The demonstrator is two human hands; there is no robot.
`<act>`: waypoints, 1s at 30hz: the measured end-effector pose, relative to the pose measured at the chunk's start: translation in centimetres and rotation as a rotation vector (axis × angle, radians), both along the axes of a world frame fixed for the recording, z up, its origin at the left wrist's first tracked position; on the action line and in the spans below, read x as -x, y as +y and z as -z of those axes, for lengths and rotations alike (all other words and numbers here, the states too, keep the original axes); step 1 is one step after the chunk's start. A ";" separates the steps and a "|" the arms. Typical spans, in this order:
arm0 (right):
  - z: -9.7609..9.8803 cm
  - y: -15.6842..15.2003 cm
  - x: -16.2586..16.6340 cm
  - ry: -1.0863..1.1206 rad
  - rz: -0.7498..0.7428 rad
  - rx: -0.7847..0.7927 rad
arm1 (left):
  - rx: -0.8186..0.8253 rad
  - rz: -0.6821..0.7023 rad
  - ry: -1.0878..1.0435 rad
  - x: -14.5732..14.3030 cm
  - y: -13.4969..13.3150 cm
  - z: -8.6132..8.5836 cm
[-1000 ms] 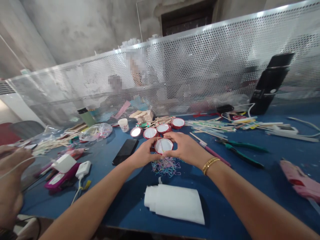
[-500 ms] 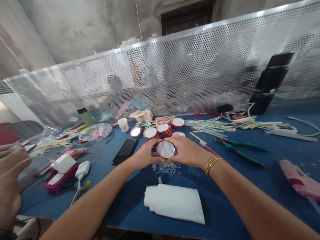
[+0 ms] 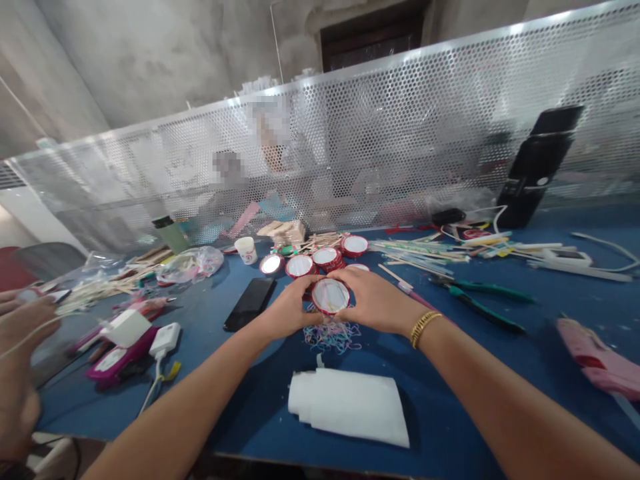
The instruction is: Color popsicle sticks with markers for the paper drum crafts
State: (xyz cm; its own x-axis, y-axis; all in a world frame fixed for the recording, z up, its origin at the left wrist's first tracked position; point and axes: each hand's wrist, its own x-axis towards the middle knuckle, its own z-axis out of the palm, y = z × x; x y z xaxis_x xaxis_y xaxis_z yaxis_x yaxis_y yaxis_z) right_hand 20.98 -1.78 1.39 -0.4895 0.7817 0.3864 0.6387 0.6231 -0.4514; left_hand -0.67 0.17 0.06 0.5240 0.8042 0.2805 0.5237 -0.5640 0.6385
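Note:
My left hand and my right hand grip a small red-rimmed drum from both sides, its round white face turned up toward me. Thumbs are at its lower edge and fingers curl around the far rim. Just under and in front of it lies a loose heap of thin coloured rubber bands. Behind my hands stand several similar drums, some stacked. A folded white cloth rests nearer to me on the blue table.
Left are a black phone, a paper cup and white chargers. Green-handled pliers and thin sticks lie right. A perforated metal screen closes off the back. Another person's hand is at far left.
Both hands still hold the drum in nearly the same place. Its white face has shifted very slightly, and the fingers have barely moved.

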 end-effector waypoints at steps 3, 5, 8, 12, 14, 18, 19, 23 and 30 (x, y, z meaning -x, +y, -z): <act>0.1 0.0 0.0 0.004 -0.004 -0.012 | -0.004 -0.007 -0.002 -0.1 -0.1 -0.1; 0.1 0.0 0.0 0.003 -0.006 -0.016 | -0.012 -0.019 0.007 -0.1 -0.1 -0.1; 0.1 0.0 0.1 0.004 -0.013 -0.016 | -0.021 -0.029 0.016 -0.1 -0.1 -0.2; 0.2 0.1 0.1 0.003 -0.015 -0.021 | 0.001 -0.045 -0.001 -0.2 -0.1 -0.1; 0.2 0.2 0.0 0.004 -0.014 -0.023 | 0.011 -0.065 -0.009 -0.3 -0.1 0.0; 0.4 0.2 0.0 0.006 -0.013 -0.017 | 0.025 -0.086 -0.001 -0.5 -0.2 0.0; 0.4 0.2 0.0 0.008 -0.016 -0.015 | 0.028 -0.089 0.007 -0.6 -0.3 0.0; 0.5 0.2 0.1 0.032 -0.031 -0.002 | -0.002 -0.119 0.044 -0.7 -0.5 0.1; 0.1 0.0 0.2 0.039 -0.040 -0.010 | -0.109 -0.144 0.004 -0.7 -0.2 0.5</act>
State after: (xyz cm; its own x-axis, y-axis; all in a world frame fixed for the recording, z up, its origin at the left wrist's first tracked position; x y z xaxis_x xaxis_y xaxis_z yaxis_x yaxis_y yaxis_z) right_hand 20.80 -1.73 1.26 -0.5045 0.7579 0.4135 0.5953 0.6523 -0.4692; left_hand 0.03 -0.03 -0.45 0.4069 0.8359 0.3685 0.6066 -0.5489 0.5751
